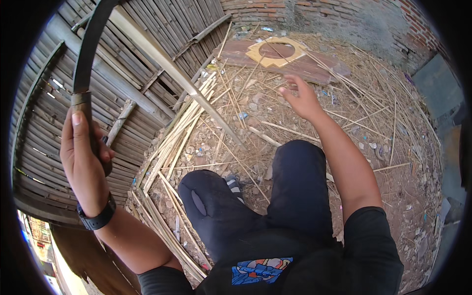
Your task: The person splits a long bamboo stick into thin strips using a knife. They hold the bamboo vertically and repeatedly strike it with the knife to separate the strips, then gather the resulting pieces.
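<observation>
My left hand [81, 152] is raised at the left and wrapped round the handle of a machete [87, 54]. Its dark, slightly curved blade points up and runs out of view at the top. A black watch is on that wrist. My right hand [302, 98] is held out above the littered ground, its fingers apart and nothing in it. Between my hands a pale bamboo pole [162, 59] slants from the upper left down to the ground, touched by neither hand.
Split bamboo strips [189, 128] lie in a bundle at the left, with more scattered about. A brown board [236, 51] bears a yellow frame [255, 51] with a round hole. A bamboo slat wall [44, 123] bounds the left, a brick wall [339, 22] the back.
</observation>
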A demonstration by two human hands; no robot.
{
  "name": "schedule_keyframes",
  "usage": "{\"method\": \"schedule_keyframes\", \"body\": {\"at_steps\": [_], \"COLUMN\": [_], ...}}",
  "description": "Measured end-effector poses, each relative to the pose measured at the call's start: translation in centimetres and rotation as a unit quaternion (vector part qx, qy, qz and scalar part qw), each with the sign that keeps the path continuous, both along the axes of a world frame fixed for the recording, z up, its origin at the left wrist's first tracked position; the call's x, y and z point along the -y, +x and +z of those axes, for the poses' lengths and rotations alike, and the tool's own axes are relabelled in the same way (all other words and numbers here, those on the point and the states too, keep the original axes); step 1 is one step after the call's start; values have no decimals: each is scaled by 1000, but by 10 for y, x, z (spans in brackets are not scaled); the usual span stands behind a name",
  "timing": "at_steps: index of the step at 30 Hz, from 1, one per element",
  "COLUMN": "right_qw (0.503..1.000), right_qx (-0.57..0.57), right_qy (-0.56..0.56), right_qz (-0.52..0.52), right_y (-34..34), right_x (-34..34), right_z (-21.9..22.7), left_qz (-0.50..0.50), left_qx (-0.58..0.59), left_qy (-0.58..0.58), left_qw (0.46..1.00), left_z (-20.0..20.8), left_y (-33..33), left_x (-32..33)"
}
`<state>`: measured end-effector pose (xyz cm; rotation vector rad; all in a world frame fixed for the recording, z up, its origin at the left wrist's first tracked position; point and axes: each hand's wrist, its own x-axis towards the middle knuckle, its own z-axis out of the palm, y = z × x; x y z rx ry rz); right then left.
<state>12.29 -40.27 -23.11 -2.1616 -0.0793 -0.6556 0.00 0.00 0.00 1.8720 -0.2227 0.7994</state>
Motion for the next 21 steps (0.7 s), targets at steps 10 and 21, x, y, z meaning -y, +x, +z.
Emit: {"method": "schedule_keyframes", "body": {"at_steps": [10, 21], "right_qw": [738, 774], "right_qx": [-613, -507], "right_qy": [-110, -279], "right_qz": [-259, -258], "right_y": [-263, -300], "right_x": [157, 175], "right_z": [-329, -382], "left_qz": [54, 101], "left_qx": [-16, -18], "left_qy": [-20, 26], "left_qw": [998, 994], "left_z": [6, 21], "left_y": [16, 26], "left_x": [1, 13]}}
